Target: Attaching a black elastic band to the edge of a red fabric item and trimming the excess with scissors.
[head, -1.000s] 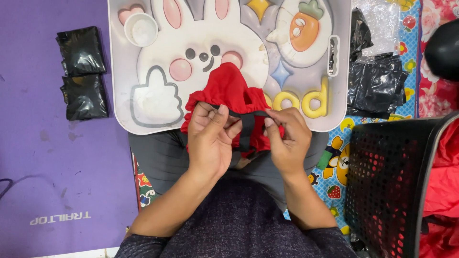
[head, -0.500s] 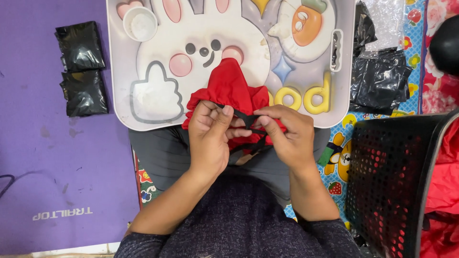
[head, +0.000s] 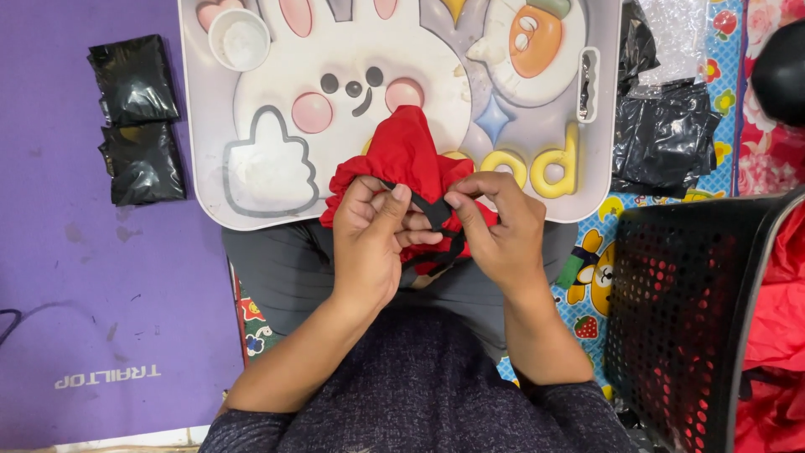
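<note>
Red cloth point(head: 402, 155) with a black strap point(head: 434, 211) is pinched between the left hand point(head: 369, 243) and the right hand point(head: 496, 231), fingers closed tight on the strap, just at the near edge of the cartoon lap tray point(head: 251, 180). A white cup point(head: 239, 38) is set at the tray's far left corner. Left of the tray, two black packets point(head: 138, 117) are laid on a purple mat point(head: 84, 294). Right of the tray, black bags point(head: 662, 134) and a black perforated basket point(head: 688, 319) crowd the patterned floor mat point(head: 599, 277).
</note>
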